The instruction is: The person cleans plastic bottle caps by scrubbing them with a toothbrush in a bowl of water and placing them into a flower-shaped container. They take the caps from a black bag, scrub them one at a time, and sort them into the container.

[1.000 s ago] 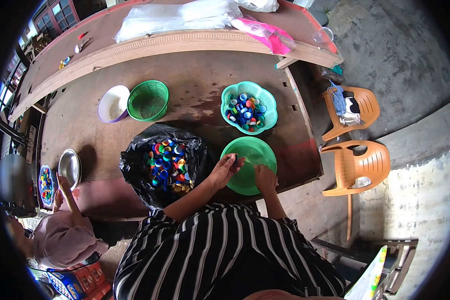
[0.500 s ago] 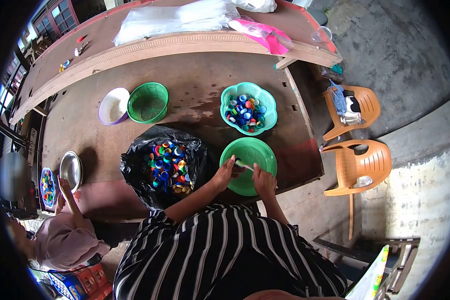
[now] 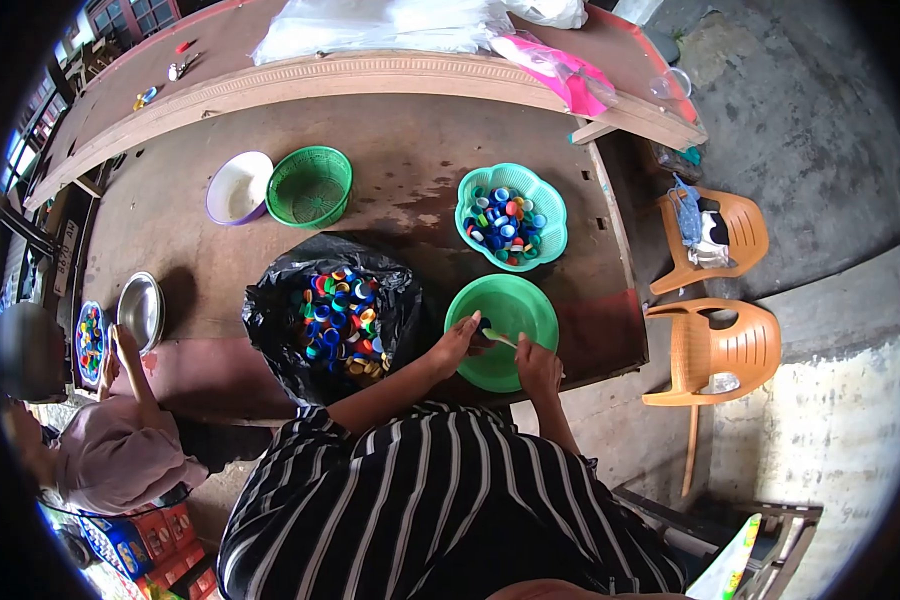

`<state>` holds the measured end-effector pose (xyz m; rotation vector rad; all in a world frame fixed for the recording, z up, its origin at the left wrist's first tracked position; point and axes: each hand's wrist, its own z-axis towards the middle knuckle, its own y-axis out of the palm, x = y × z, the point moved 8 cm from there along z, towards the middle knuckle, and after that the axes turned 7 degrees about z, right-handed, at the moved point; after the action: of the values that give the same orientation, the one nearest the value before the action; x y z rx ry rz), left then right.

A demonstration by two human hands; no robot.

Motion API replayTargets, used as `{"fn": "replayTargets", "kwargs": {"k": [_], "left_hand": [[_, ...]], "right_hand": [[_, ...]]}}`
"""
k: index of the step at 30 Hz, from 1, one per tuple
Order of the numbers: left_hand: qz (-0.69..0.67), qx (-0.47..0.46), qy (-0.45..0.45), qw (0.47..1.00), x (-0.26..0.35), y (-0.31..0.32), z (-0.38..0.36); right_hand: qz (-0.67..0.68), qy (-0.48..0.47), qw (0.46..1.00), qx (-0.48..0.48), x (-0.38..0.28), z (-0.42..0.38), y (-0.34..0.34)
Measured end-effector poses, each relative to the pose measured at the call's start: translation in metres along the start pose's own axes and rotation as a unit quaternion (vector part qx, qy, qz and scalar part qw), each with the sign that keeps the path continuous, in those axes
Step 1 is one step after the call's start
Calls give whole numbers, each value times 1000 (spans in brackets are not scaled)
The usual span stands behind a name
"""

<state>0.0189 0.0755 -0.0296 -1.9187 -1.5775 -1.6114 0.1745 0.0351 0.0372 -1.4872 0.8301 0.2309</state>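
Over a green basin (image 3: 532,300), my left hand (image 3: 458,346) pinches a dark blue bottle cap (image 3: 484,328). My right hand (image 3: 539,370) is closed around a thin green-and-white toothbrush-like tool (image 3: 502,338), whose pale green end points at the cap; whether they touch is hard to tell. Just beyond the basin stands a turquoise scalloped basket (image 3: 552,205) with bottle caps (image 3: 505,222) of several colours. To the left, a black plastic bag (image 3: 395,300) gapes around a heap of bottle caps (image 3: 340,315).
A white-and-purple bowl (image 3: 232,195) and a green basket (image 3: 315,180) sit farther back. At left, a person (image 3: 120,445) reaches toward a metal bowl (image 3: 140,312) and a tray of caps (image 3: 90,345). A raised wooden ledge (image 3: 400,75) crosses the back; orange chairs (image 3: 715,350) stand right.
The camera view has shifted slightly. The tool's green end shows more clearly beside the blue cap, and my right hand sits a little lower. Both hands keep their hold.
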Motion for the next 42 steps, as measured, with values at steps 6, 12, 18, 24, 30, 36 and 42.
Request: {"fn": "replayTargets", "kwargs": {"k": [6, 12, 18, 24, 30, 36, 42], "left_hand": [[-19, -33, -8, 999, -7, 4, 1], [-13, -30, 2, 999, -1, 3, 1], [27, 26, -3, 999, 0, -6, 0], [24, -12, 9, 1000, -5, -4, 2], [-7, -10, 13, 1000, -4, -1, 1], [-53, 23, -9, 998, -12, -3, 5], [79, 22, -15, 997, -24, -15, 20]], "right_hand": [[-53, 31, 997, 54, 16, 12, -5], [-35, 22, 999, 15, 5, 10, 6], [-88, -59, 994, 16, -2, 6, 14], [18, -11, 999, 38, -3, 1, -3], [-101, 33, 993, 53, 11, 12, 1], [-89, 5, 995, 33, 10, 12, 11], [-104, 13, 994, -45, 11, 4, 21]]}}
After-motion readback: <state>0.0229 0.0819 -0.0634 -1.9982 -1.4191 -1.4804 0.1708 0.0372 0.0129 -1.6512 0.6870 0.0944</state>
